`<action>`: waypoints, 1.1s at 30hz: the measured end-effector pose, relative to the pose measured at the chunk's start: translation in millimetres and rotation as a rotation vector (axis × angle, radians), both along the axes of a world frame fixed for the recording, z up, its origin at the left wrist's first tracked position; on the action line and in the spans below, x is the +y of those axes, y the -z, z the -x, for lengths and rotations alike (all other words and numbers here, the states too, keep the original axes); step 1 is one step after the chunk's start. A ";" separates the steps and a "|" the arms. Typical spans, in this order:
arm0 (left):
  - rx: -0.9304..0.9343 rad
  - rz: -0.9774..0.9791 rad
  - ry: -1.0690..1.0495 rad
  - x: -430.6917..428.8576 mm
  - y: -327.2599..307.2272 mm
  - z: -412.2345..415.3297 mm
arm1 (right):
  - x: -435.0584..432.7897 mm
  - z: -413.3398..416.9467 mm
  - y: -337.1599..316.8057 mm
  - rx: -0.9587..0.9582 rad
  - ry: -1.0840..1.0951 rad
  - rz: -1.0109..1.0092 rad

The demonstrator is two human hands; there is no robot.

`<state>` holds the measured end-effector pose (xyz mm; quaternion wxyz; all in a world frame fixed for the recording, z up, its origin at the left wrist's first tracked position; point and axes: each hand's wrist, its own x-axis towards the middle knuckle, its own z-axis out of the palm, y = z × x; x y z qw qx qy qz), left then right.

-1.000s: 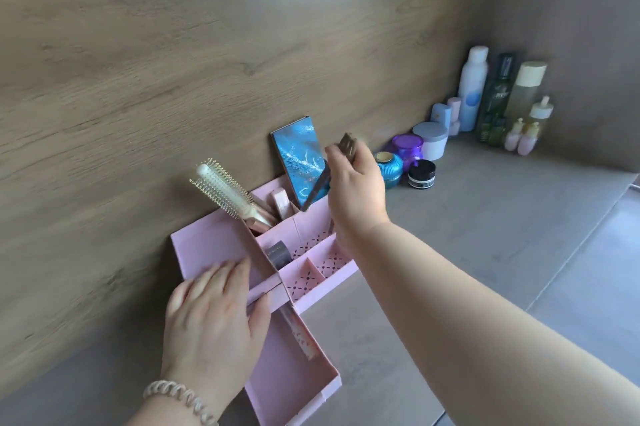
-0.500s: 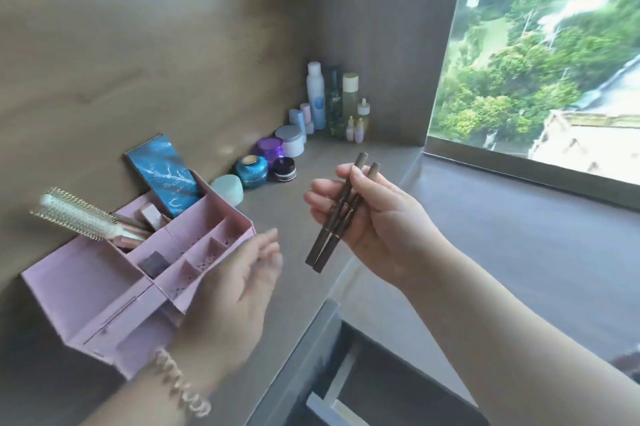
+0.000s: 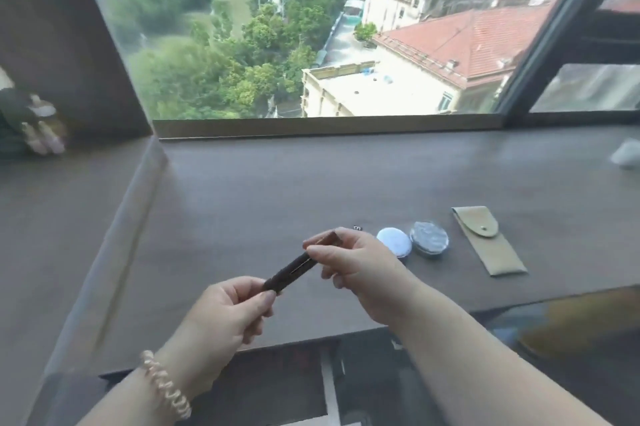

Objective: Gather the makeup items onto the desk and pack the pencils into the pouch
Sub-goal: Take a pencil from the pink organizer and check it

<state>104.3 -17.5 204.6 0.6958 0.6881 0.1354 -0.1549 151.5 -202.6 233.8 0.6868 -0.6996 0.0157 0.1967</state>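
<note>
Two slim dark brown makeup pencils are held side by side above the grey desk. My left hand grips their lower left end. My right hand pinches their upper right end. To the right on the desk lies a flat beige pouch with its snap flap shut. Between it and my right hand sit a round white compact and a round silver-grey compact.
A large window stands behind the desk. Blurred bottles stand on the side shelf at far left. A white object lies at the far right. A dark opening shows below the desk's front edge.
The view swung right from the pink organiser to the desk by the window. My right hand carried the pencils over, and my left hand has taken hold of their lower end.
</note>
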 end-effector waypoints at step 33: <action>0.097 -0.216 0.036 -338.7 85.8 -161.5 | -323.4 -127.1 157.4 0.295 0.146 0.512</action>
